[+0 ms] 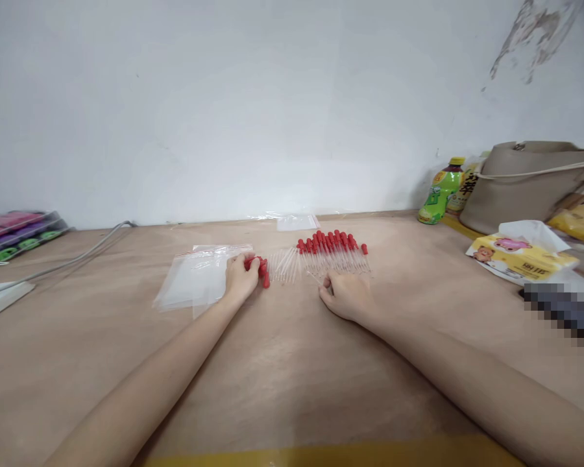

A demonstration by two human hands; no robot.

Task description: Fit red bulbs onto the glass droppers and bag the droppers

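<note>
Right hand (349, 293) with fingers pinched together on a tube (313, 277), left hand (241, 279) with fingers curled at red caps (265, 273), cannot tell if clamped, bare tubes (286, 263) between both hands' fingertips, capped tubes (335, 254) just beyond the right fingers, bags (189, 279) left of the left fingers.

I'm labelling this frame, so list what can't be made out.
In the head view:
Left hand: its own fingers hide how many red pieces it covers.
Right hand: it hides its grip on the thin tube.
Red-topped tubes: too small and overlapped to count.
Dark object: masked by pixelation.
Beige bag: cut off by the right edge.
</note>
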